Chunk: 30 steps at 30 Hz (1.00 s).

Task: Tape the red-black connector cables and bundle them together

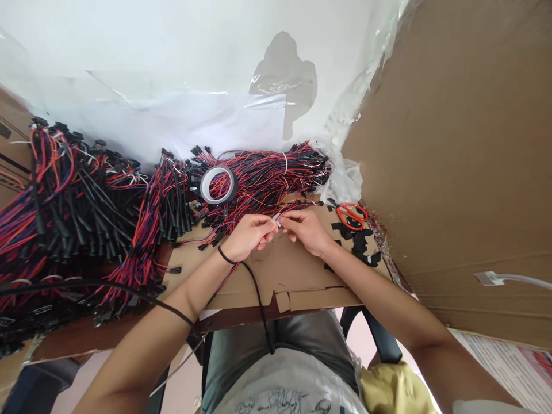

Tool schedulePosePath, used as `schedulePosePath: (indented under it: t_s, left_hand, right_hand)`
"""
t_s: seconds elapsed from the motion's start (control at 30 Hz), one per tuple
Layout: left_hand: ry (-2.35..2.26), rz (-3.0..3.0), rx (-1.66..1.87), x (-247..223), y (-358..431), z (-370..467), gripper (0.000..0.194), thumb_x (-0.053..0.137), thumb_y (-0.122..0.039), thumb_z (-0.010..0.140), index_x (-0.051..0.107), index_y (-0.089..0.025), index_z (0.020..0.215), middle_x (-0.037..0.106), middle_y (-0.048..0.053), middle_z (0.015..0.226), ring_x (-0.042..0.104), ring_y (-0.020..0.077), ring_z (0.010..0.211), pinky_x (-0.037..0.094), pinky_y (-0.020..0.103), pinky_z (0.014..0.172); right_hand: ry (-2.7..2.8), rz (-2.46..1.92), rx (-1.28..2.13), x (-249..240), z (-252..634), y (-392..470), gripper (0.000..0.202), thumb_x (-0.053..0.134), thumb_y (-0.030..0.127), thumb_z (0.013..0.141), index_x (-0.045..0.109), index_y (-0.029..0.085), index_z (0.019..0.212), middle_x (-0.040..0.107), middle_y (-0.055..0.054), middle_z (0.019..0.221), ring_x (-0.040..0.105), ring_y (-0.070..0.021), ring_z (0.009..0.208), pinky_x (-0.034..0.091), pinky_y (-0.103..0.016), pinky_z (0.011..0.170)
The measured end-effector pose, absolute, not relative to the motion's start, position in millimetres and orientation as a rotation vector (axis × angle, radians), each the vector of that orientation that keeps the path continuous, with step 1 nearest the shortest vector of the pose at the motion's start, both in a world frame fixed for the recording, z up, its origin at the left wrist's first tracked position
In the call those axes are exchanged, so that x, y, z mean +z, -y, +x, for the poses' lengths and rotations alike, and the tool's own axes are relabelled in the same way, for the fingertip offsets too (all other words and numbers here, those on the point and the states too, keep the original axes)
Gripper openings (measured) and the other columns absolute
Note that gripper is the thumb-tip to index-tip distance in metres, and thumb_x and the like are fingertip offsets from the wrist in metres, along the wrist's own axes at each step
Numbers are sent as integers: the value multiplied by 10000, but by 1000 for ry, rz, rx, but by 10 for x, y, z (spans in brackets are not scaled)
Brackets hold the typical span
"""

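Note:
Over the cardboard sheet (pixel 284 264), my left hand (pixel 249 234) and my right hand (pixel 304 230) meet at the fingertips. Both pinch a small white piece (pixel 276 218) between them, with thin wires close by. What the piece is cannot be made out. A black cable (pixel 259 287) hangs from below my left wrist over the table's front edge. Just behind my hands lies a big bundle of red and black wires (pixel 259 172), with a roll of tape (pixel 218 185) resting on its left part.
Orange-handled scissors (pixel 351 216) and black tape pieces (pixel 360 241) lie at the right. More wire bundles (pixel 64 201) fill the left side. A crumpled plastic bag (pixel 342 178) sits behind the scissors. A cardboard wall (pixel 466 144) stands at the right.

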State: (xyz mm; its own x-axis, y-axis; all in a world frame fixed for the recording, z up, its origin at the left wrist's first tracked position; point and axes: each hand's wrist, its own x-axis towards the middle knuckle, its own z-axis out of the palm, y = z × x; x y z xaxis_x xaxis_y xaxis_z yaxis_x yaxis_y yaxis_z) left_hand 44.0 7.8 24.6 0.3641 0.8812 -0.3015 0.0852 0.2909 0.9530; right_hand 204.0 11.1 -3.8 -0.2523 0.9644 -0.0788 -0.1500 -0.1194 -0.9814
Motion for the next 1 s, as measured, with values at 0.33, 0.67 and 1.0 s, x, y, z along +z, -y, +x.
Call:
schedulePosePath:
  t_s: [0.33, 0.67, 1.0]
  left_hand:
    - [-1188, 1187, 666, 264, -78, 463, 145, 539, -147, 785, 636, -102, 687, 498, -26, 461, 331, 34, 352, 261, 160, 327]
    - [-1185, 1206, 734, 230, -120, 405, 112, 582, -205, 775, 639, -119, 733, 508, -31, 471, 316, 37, 351, 265, 160, 322]
    - [-1091, 1244, 694, 229, -93, 419, 157, 620, -241, 736, 582, -134, 628, 502, -29, 478, 309, 26, 357, 258, 152, 318]
  right_hand:
    - [984, -963, 1814, -2, 2082, -124, 237, 799, 294, 542, 676, 123, 650, 573, 7, 624, 382, -28, 503, 238, -188, 432]
    - [1654, -1210, 929, 42, 2217, -160, 383, 549, 440, 852, 671, 140, 648, 576, -41, 621, 531, -132, 598, 435, -265, 546]
    - [2272, -865, -31, -115, 2340, -245, 296, 443, 166, 936, 641, 170, 1157, 696, -90, 1048, 609, -188, 933, 507, -322, 791]
